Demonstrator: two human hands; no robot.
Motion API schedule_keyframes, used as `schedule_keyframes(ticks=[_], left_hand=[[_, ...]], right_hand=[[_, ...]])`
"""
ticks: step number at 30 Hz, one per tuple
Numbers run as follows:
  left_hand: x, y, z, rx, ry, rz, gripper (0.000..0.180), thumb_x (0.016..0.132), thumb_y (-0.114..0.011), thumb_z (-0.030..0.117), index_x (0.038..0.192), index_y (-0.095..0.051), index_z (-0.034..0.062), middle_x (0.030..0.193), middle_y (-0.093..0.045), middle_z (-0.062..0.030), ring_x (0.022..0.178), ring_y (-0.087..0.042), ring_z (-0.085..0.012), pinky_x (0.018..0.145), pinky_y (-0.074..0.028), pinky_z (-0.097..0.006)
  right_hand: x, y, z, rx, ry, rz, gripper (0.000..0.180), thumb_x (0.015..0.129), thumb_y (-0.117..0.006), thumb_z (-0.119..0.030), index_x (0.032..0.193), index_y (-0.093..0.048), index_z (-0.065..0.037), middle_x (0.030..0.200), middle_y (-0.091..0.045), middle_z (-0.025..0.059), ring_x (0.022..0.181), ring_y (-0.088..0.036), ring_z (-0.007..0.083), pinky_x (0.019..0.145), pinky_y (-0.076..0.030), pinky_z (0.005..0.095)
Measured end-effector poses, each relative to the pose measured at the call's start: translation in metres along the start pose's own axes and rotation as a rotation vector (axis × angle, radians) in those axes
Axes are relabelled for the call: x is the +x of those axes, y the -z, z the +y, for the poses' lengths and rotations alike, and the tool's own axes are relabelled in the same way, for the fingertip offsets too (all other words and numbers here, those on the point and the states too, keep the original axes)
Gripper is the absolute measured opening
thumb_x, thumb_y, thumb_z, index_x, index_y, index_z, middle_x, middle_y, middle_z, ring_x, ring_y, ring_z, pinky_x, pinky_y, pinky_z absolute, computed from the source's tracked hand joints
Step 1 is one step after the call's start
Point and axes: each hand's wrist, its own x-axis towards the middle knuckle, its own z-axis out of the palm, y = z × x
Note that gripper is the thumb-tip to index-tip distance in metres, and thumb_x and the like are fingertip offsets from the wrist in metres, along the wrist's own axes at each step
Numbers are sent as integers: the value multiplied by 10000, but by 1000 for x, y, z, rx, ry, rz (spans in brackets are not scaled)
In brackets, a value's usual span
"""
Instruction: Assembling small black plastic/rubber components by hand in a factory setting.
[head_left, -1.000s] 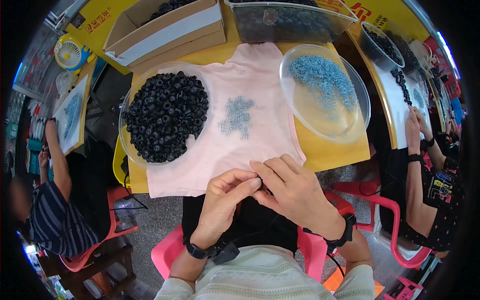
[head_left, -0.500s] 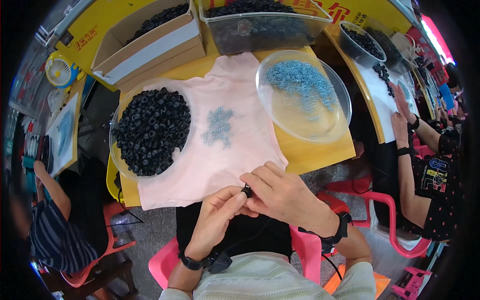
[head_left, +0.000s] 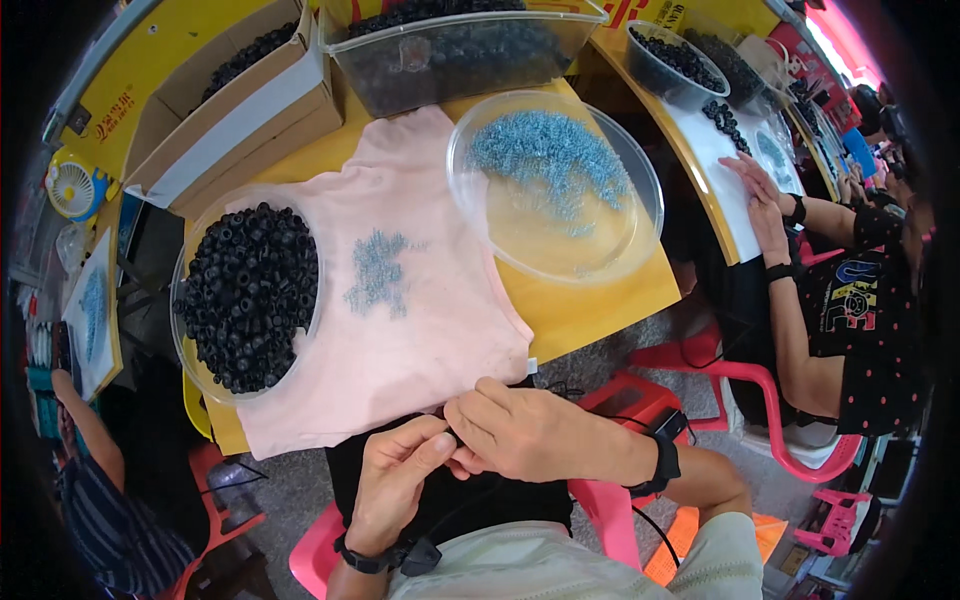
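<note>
My left hand [head_left: 400,470] and my right hand [head_left: 520,432] meet over my lap, just off the near edge of the pink cloth [head_left: 410,350]. Fingers of both are closed in a pinch around a small black round part [head_left: 456,437], mostly hidden by the fingertips. On the cloth lies a loose patch of tiny pale-blue pieces [head_left: 378,275], too small to name. Left of it sits a clear round tray [head_left: 178,330] heaped with black hollow round parts [head_left: 250,290]. Another clear round tray [head_left: 520,255], at right, holds more blue pieces.
A cardboard box [head_left: 235,130] and a clear plastic bin [head_left: 450,70], both with black parts, line the far side of the yellow table [head_left: 600,310]. Another person's hands [head_left: 760,195] work at the right table. A person sits at left, near a small yellow fan [head_left: 75,190].
The whole view has shifted, so the table and trays appear farther left. My hands stay together, and the black part they pinch is now more covered by fingers.
</note>
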Motion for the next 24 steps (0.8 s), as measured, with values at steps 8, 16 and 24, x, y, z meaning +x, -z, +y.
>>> schedule_keyframes(ticks=[8, 16, 24], left_hand=[[-3, -11, -1, 16, 71, -48, 205, 953, -575, 121, 965, -673, -59, 855, -682, -114, 762, -648, -165, 675, -511, -269], [10, -14, -1, -49, -19, -37, 225, 997, -528, 137, 1022, -656, -46, 888, -684, -93, 788, -635, -140, 738, -511, -269], [0, -17, 16, 28, -249, 15, 180, 1000, -521, 100, 1037, -614, -50, 916, -644, -61, 851, -600, -116, 802, -500, -261]], right_hand=[[-19, 13, -21, -6, -137, -103, 386, 843, -668, -227, 1050, -554, 78, 828, -473, 69, 703, -514, 164, 505, -456, 247], [-4, 15, -3, 55, -192, -26, 364, 798, -668, -157, 1070, -538, 46, 851, -501, 94, 781, -564, 219, 569, -499, 297], [27, 23, 4, 156, -129, 40, 466, 679, -726, -116, 1106, -581, 4, 867, -551, 62, 778, -587, 196, 606, -505, 292]])
